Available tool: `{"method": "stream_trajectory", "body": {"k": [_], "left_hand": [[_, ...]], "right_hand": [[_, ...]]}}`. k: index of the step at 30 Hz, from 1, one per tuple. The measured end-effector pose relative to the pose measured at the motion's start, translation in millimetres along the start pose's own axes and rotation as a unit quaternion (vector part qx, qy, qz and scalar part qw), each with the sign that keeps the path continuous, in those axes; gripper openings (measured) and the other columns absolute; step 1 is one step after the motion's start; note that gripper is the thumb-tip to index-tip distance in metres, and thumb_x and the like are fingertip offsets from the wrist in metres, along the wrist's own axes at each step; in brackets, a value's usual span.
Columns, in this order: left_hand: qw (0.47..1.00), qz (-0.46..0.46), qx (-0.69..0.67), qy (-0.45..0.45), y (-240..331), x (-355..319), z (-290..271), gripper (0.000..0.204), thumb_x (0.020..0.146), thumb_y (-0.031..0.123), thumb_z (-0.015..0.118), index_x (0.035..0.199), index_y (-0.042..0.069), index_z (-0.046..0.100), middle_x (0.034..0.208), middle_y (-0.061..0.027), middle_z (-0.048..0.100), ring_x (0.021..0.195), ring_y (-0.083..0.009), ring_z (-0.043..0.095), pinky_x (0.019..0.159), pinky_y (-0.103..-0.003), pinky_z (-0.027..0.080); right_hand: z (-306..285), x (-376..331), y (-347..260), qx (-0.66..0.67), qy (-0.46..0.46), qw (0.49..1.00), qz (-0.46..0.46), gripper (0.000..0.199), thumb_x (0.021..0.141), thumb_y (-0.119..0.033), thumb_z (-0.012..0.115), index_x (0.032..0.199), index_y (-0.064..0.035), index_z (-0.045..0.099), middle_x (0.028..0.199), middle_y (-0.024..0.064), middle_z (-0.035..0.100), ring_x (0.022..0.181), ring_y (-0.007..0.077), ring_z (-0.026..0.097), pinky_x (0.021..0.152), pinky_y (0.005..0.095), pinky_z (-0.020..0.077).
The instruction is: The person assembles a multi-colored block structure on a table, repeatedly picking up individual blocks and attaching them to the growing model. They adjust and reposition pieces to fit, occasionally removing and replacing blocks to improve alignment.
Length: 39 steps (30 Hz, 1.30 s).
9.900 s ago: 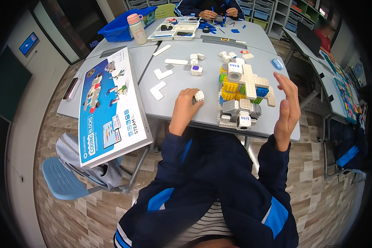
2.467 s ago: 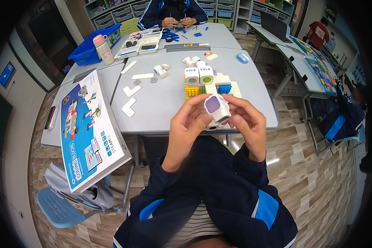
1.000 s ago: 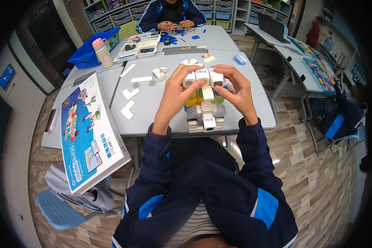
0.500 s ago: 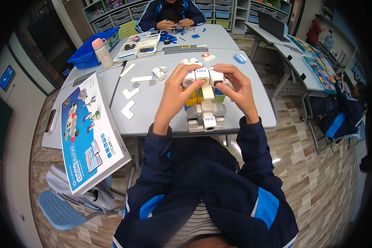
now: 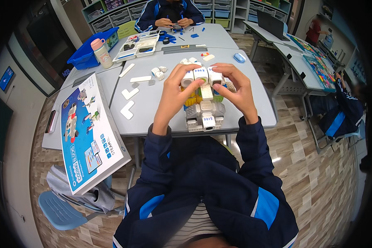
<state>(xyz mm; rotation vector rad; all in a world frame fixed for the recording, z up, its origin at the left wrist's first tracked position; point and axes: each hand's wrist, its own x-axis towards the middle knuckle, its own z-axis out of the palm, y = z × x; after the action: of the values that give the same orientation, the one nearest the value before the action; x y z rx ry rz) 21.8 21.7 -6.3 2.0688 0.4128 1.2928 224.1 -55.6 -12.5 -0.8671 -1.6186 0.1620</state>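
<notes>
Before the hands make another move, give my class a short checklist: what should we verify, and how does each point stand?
1. Left hand on the row of white cubes: ok, touching its left end.
2. Right hand on that row: ok, at its right end.
3. Row fully seated on the block model: cannot tell, hands partly cover it.
4. Model well back from the table's near edge: not ok, it stands close.
5. L-shaped white pieces clear of both hands: ok.
</notes>
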Motion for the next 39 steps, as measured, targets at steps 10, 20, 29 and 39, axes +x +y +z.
{"method": "stream_trajectory", "body": {"k": [10, 20, 29, 39], "left_hand": [[1.000, -0.002, -0.015, 0.010, -0.2, -1.8, 1.8, 0.030, 0.089, 0.018, 0.076, 0.116, 0.006, 0.069, 0.111, -0.0082, 0.067, 0.099, -0.0193, 0.065, 0.077, -0.030, 0.052], [0.998, -0.032, -0.049, 0.032, -5.3, -11.4, 6.5, 0.047, 0.090, 0.012, 0.074, 0.133, 0.006, 0.057, 0.123, -0.0111, 0.064, 0.113, -0.0201, 0.063, 0.095, -0.031, 0.049], [0.965, -0.087, -0.232, 0.084, -39.7, -41.7, 27.5, 0.051, 0.098, 0.015, 0.069, 0.141, -0.001, 0.047, 0.129, -0.0127, 0.062, 0.119, -0.0183, 0.060, 0.102, -0.032, 0.047], [0.972, -0.114, -0.196, 0.068, -71.7, -72.8, 40.6, 0.040, 0.104, 0.032, 0.061, 0.129, 0.001, 0.057, 0.113, -0.0065, 0.066, 0.105, -0.0121, 0.057, 0.093, -0.030, 0.046]], "right_hand": [[0.4, 18.3, 6.1, -0.075, 0.035, 0.993, -0.083, 0.016, 0.094, -0.009, 0.063, 0.092, 0.0006, 0.075, 0.093, 0.0122, 0.074, 0.092, 0.0230, 0.068, 0.081, 0.0337, 0.0534], [-6.1, -0.1, -6.8, -0.062, 0.002, 0.998, -0.024, 0.029, 0.101, -0.013, 0.056, 0.123, -0.0001, 0.070, 0.123, 0.0149, 0.070, 0.108, 0.0225, 0.065, 0.092, 0.0316, 0.0482], [-6.9, -33.1, 4.2, -0.023, 0.039, 0.994, 0.099, 0.037, 0.096, -0.011, 0.062, 0.132, -0.0020, 0.065, 0.122, 0.0143, 0.069, 0.108, 0.0201, 0.065, 0.094, 0.0318, 0.0503], [16.7, -67.2, 33.3, -0.132, 0.180, 0.975, 0.026, 0.033, 0.098, -0.010, 0.057, 0.127, 0.0019, 0.065, 0.133, 0.0174, 0.065, 0.127, 0.0278, 0.059, 0.109, 0.0384, 0.0422]]}}
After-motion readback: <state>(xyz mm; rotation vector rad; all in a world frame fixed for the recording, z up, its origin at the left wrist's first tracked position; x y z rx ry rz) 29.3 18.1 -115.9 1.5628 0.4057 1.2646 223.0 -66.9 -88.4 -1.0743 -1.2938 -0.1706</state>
